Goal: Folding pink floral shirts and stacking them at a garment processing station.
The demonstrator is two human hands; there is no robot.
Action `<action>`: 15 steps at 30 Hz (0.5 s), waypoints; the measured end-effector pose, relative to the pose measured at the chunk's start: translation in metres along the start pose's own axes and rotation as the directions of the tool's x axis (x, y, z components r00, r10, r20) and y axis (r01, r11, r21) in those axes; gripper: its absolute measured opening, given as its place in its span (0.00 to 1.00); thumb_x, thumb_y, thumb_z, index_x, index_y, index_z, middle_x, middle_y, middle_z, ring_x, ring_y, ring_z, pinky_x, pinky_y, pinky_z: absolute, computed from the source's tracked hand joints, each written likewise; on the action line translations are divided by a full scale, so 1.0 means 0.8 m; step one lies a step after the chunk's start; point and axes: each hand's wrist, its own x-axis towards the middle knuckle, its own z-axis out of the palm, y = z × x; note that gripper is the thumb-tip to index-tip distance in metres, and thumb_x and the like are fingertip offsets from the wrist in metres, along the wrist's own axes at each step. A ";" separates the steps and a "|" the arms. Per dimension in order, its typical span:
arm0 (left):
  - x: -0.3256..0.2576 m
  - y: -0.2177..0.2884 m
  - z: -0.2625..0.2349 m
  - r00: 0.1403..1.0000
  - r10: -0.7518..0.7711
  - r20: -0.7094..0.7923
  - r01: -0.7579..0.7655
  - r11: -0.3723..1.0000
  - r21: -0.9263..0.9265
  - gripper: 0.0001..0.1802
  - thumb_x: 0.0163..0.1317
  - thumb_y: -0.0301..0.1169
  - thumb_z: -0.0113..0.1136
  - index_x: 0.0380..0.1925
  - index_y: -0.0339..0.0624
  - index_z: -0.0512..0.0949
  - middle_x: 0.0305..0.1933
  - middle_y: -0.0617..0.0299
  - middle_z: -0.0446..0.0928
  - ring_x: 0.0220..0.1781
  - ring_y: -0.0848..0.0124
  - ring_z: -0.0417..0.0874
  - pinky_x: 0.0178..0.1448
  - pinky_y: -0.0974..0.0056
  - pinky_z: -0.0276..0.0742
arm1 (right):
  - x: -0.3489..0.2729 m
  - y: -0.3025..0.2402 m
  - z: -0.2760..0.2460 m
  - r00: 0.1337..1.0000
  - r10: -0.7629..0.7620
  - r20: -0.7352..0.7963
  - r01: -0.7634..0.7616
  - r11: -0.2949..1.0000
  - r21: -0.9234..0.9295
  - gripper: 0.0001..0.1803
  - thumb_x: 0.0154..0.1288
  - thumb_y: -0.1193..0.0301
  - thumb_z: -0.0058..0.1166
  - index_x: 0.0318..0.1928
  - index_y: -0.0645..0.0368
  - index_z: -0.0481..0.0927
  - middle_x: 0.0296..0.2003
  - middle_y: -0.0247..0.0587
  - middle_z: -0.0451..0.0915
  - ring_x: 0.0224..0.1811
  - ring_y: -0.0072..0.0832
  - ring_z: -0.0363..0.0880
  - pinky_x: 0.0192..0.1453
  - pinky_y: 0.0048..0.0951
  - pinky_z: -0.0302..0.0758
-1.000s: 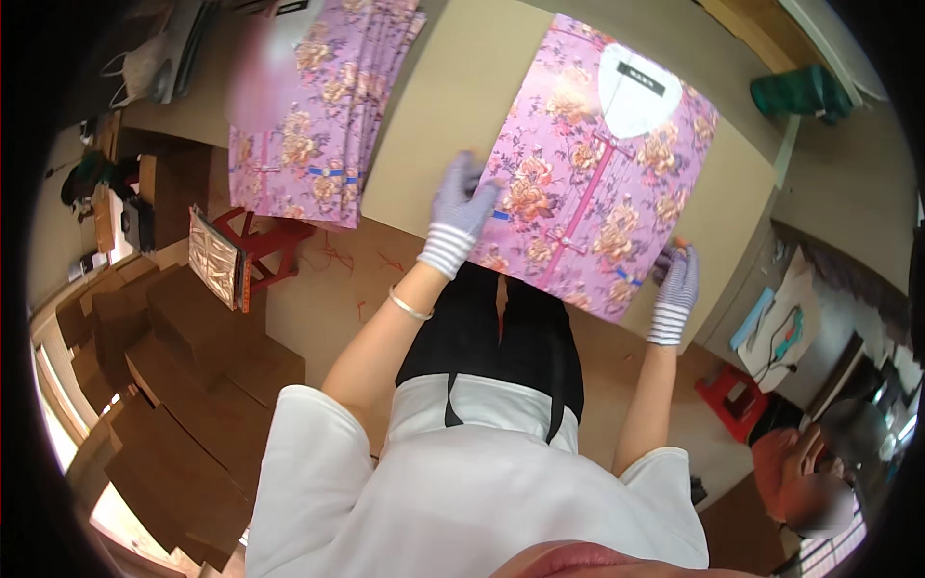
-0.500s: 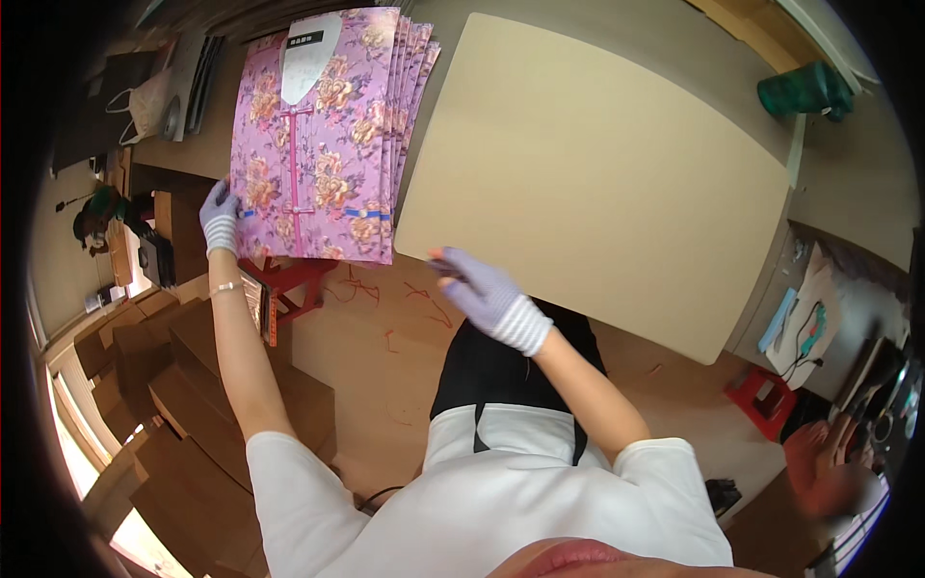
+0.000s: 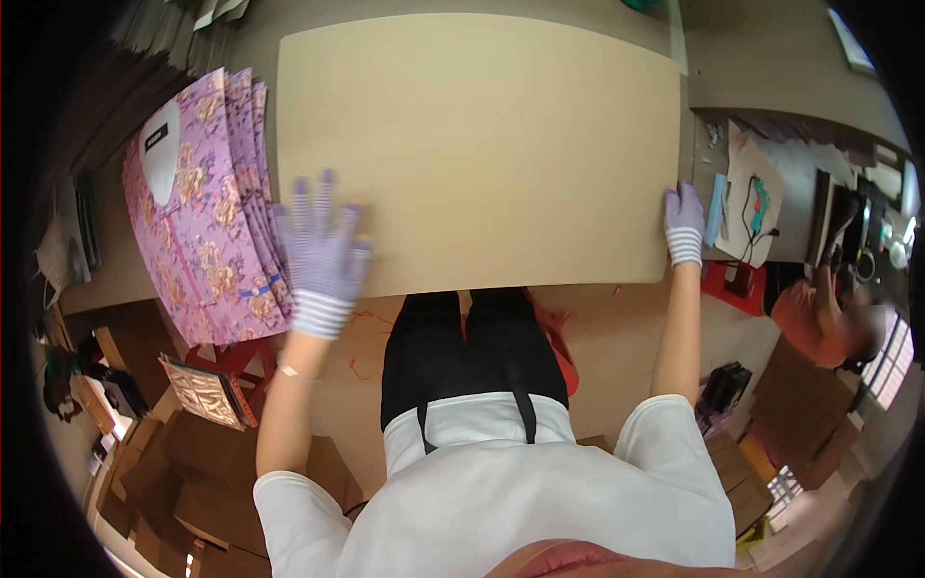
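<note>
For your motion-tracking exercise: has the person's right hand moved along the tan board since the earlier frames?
Yes. The right hand has gone from the tan board's near-left edge, beside the floral garment stack, across to its right edge, where it now rests.

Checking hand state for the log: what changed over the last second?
The pink floral packet went from the board's middle to the stack of floral packets at the left. The left hand let go and now hovers, fingers spread, by the cardboard board. The right hand moved to its right edge. The board stayed put.
</note>
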 end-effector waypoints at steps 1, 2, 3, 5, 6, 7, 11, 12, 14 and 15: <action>0.009 0.035 0.017 0.991 -0.033 0.130 0.030 0.999 0.025 0.27 0.62 0.44 0.59 0.60 0.46 0.78 0.80 0.50 0.52 0.82 0.42 0.44 0.77 0.30 0.38 | 0.004 0.002 0.010 0.999 -0.018 0.051 0.023 0.994 -0.104 0.28 0.69 0.57 0.51 0.60 0.67 0.73 0.60 0.56 0.76 0.64 0.51 0.70 0.69 0.43 0.67; 0.015 0.053 0.022 0.990 -0.029 0.141 0.025 0.999 0.029 0.27 0.62 0.44 0.59 0.60 0.46 0.78 0.80 0.50 0.52 0.82 0.42 0.44 0.77 0.30 0.38 | -0.002 -0.015 -0.001 0.998 -0.010 0.060 0.016 0.995 -0.100 0.28 0.69 0.57 0.51 0.60 0.67 0.73 0.60 0.56 0.76 0.64 0.51 0.70 0.69 0.43 0.67; 0.019 0.065 0.026 0.986 -0.052 0.160 0.045 0.998 0.046 0.27 0.59 0.42 0.62 0.58 0.47 0.78 0.80 0.51 0.52 0.82 0.41 0.44 0.77 0.30 0.38 | -0.010 -0.056 -0.030 0.999 -0.007 0.045 0.016 0.980 -0.200 0.29 0.69 0.57 0.51 0.60 0.67 0.73 0.60 0.56 0.76 0.65 0.51 0.70 0.70 0.43 0.66; 0.035 0.076 0.027 0.989 -0.051 0.138 0.050 0.999 0.009 0.28 0.53 0.37 0.68 0.56 0.47 0.80 0.80 0.50 0.53 0.81 0.41 0.47 0.77 0.30 0.41 | -0.041 -0.060 -0.058 0.935 -0.239 -0.261 0.114 0.902 -0.417 0.27 0.67 0.61 0.57 0.60 0.68 0.75 0.58 0.56 0.78 0.62 0.48 0.75 0.67 0.43 0.70; 0.032 0.071 0.028 0.987 -0.055 0.149 0.054 0.998 0.013 0.28 0.53 0.37 0.68 0.56 0.47 0.80 0.80 0.50 0.53 0.81 0.41 0.47 0.77 0.30 0.41 | -0.059 -0.073 -0.075 0.938 -0.239 -0.251 0.120 0.903 -0.413 0.27 0.67 0.61 0.57 0.60 0.68 0.75 0.58 0.56 0.78 0.62 0.48 0.75 0.67 0.43 0.70; 0.029 0.058 0.030 0.991 -0.033 0.128 0.036 0.999 -0.021 0.30 0.53 0.37 0.68 0.58 0.48 0.78 0.80 0.50 0.52 0.81 0.41 0.47 0.77 0.29 0.41 | -0.074 -0.104 -0.105 0.937 -0.186 -0.297 0.182 0.982 -0.040 0.26 0.67 0.64 0.59 0.59 0.68 0.75 0.56 0.53 0.80 0.59 0.44 0.78 0.65 0.41 0.72; 0.035 -0.019 0.031 0.945 -0.231 -0.233 0.180 0.958 -0.223 0.37 0.59 0.34 0.66 0.68 0.36 0.66 0.76 0.44 0.59 0.78 0.46 0.57 0.79 0.45 0.51 | -0.128 -0.061 -0.177 0.955 0.126 -0.267 0.159 0.542 0.825 0.21 0.67 0.72 0.63 0.57 0.67 0.77 0.49 0.42 0.82 0.48 0.29 0.81 0.57 0.31 0.76; 0.029 -0.044 0.030 0.850 -0.485 -0.207 0.349 0.812 -0.468 0.36 0.62 0.32 0.66 0.68 0.31 0.65 0.75 0.42 0.60 0.77 0.52 0.60 0.80 0.54 0.53 | -0.122 -0.056 -0.196 0.969 0.150 -0.196 0.125 0.386 0.914 0.21 0.67 0.72 0.62 0.58 0.68 0.77 0.48 0.40 0.81 0.48 0.26 0.79 0.57 0.29 0.75; 0.030 -0.067 0.018 0.728 -0.658 -0.192 0.473 0.685 -0.554 0.32 0.64 0.30 0.66 0.65 0.30 0.68 0.70 0.46 0.68 0.70 0.60 0.70 0.74 0.59 0.63 | -0.100 0.009 -0.186 0.989 0.096 -0.117 0.075 0.356 0.931 0.23 0.67 0.74 0.60 0.60 0.71 0.74 0.49 0.40 0.80 0.49 0.26 0.79 0.58 0.26 0.74; 0.031 -0.075 0.011 0.727 -0.686 -0.026 0.463 0.518 -0.719 0.29 0.65 0.29 0.66 0.63 0.30 0.69 0.64 0.49 0.74 0.62 0.64 0.75 0.68 0.63 0.68 | -0.089 0.051 -0.163 0.990 0.144 -0.010 -0.042 0.355 0.934 0.24 0.67 0.75 0.59 0.61 0.72 0.73 0.50 0.41 0.80 0.50 0.26 0.78 0.59 0.25 0.73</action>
